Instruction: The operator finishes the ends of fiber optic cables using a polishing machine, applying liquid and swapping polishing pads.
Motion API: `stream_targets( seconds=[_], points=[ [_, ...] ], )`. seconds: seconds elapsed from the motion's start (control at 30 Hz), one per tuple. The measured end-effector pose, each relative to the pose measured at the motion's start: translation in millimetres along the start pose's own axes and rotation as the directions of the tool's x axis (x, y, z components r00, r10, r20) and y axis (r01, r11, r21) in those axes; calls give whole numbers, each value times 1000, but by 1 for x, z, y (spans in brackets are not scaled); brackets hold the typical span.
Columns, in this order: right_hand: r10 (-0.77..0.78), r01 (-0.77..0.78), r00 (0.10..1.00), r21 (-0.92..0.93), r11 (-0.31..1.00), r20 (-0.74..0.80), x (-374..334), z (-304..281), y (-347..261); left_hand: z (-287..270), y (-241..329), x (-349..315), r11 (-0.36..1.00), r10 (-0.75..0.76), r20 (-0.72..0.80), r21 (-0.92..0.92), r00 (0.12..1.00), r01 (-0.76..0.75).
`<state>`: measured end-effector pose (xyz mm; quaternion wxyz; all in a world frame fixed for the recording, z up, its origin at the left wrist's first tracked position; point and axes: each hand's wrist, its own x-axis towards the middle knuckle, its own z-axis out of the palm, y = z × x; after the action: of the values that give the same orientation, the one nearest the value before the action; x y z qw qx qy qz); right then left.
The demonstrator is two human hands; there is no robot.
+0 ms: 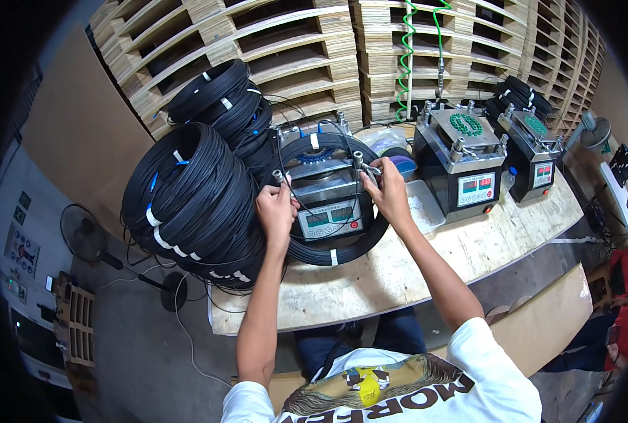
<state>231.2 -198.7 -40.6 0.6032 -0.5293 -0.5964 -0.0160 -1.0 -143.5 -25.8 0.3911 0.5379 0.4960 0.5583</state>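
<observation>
A coil of black cable (333, 256) with white bands hangs around a polishing machine (330, 220) that has a display panel in front. Blue connectors (320, 127) show at the coil's top, beside the machine's round plate. My left hand (277, 209) is closed just below the front left metal post (279, 176), with a strand of cable beside its fingers. Next to the front right post (358, 159), my right hand (389, 187) is curled, thumb and fingers close together near a small silvery part. What either hand grips is too small to tell.
Tall stacks of black cable coils (194, 190) stand left of the machine. Two more polishing machines (462, 158) and a white tray (424, 206) share the wooden table (398, 275). Pallets (300, 63) rise behind. A floor fan (85, 233) stands left; another person (627, 317) is at right.
</observation>
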Motion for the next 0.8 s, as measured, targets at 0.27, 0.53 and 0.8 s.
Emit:
stream_targets(
  seconds=[0.27, 0.53, 0.8],
  points=[
    [191, -202, 971, 66, 977, 141, 4, -11, 1, 3, -9, -5, 967, 12, 67, -255, 998, 5],
    [146, -159, 979, 85, 984, 141, 1, -10, 4, -15, -12, -13, 888, -42, 323, -422, 945, 183],
    [181, -192, 980, 154, 969, 84, 4, -11, -4, -27, -11, -6, 993, 6, 331, -110, 944, 32]
  ],
)
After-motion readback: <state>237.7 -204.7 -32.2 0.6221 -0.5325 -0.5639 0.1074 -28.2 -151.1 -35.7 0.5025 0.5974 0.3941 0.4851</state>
